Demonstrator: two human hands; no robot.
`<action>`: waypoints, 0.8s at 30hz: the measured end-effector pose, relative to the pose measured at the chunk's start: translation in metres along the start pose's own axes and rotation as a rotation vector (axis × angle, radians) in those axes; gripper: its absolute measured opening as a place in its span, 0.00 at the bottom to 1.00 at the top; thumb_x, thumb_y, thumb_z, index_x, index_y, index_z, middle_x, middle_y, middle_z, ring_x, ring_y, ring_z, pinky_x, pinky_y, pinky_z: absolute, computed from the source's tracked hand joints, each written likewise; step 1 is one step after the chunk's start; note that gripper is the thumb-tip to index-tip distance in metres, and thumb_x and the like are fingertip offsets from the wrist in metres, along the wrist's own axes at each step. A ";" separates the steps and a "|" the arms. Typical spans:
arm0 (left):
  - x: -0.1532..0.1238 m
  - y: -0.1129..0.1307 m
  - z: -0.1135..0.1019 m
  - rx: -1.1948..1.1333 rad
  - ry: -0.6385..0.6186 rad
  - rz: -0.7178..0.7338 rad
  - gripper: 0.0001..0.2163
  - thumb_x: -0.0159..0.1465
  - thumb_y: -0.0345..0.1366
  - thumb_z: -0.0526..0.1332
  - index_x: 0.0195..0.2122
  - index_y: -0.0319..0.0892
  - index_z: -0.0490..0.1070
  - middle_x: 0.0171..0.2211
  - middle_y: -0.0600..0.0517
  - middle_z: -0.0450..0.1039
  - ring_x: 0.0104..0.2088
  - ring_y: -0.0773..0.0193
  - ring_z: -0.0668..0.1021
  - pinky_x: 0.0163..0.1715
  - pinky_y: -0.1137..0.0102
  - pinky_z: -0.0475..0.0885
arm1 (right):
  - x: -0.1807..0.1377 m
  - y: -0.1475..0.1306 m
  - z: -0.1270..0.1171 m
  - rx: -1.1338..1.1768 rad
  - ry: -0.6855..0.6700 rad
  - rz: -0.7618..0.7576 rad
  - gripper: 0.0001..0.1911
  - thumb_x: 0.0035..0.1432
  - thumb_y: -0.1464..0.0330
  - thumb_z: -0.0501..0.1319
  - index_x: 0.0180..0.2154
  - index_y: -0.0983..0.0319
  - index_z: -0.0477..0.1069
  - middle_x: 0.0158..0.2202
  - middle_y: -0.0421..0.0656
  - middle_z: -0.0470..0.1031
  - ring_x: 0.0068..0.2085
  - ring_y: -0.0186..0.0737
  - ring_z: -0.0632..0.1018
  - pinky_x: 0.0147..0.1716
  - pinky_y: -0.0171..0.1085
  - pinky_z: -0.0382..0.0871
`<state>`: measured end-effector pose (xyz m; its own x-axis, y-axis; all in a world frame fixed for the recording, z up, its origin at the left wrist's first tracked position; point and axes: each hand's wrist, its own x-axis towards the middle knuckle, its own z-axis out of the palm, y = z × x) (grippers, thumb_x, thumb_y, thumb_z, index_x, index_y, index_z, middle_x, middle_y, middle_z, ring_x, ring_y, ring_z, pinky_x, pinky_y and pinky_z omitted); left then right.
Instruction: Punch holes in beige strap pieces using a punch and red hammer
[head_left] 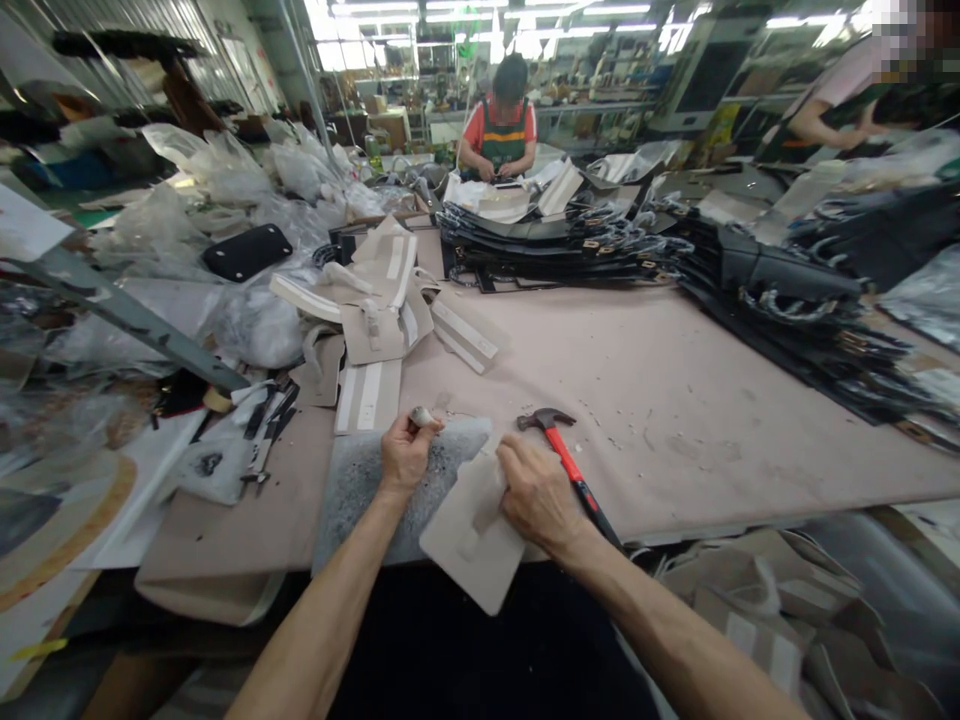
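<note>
My left hand (405, 455) is closed in a fist around a small metal punch-like tool (422, 416), held above a grey, pitted cutting slab (360, 490). My right hand (536, 495) presses down on a beige cardboard piece (469, 540) that lies partly on the slab and juts over the table's front edge. A red-handled hammer (566, 460) lies on the table just right of my right hand, with its handle passing under my wrist.
Beige card pieces (382, 310) are heaped behind the slab. Stacks of black parts (570, 250) run along the far and right side of the pinkish table (675, 400). Plastic bags (247, 180) pile at the left. Two other people work at the far end.
</note>
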<state>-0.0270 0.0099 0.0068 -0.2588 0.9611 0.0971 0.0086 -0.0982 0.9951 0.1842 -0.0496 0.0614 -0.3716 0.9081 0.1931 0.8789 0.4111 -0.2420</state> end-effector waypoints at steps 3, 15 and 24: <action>0.002 -0.005 -0.010 -0.005 0.086 -0.048 0.14 0.55 0.42 0.70 0.36 0.39 0.73 0.30 0.51 0.79 0.32 0.64 0.81 0.35 0.72 0.75 | 0.015 0.011 -0.021 -0.054 0.016 0.283 0.17 0.56 0.76 0.54 0.48 0.64 0.69 0.44 0.50 0.76 0.39 0.44 0.75 0.35 0.37 0.62; -0.002 -0.009 -0.010 -0.083 0.177 -0.035 0.16 0.55 0.43 0.70 0.38 0.38 0.73 0.31 0.51 0.79 0.33 0.63 0.82 0.39 0.70 0.77 | -0.002 -0.008 -0.017 0.195 -0.067 0.453 0.23 0.63 0.61 0.57 0.56 0.66 0.66 0.35 0.50 0.79 0.38 0.48 0.80 0.36 0.40 0.67; 0.004 0.011 0.018 -0.078 -0.172 -0.007 0.17 0.56 0.41 0.70 0.43 0.39 0.72 0.36 0.49 0.81 0.37 0.62 0.82 0.41 0.68 0.76 | -0.019 -0.049 0.010 0.331 -0.149 0.368 0.22 0.65 0.60 0.57 0.56 0.65 0.68 0.42 0.54 0.79 0.42 0.51 0.80 0.41 0.43 0.70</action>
<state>-0.0107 0.0176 0.0186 -0.0900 0.9911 0.0980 -0.0697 -0.1044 0.9921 0.1456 -0.0862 0.0598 -0.1150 0.9890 -0.0928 0.8266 0.0435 -0.5611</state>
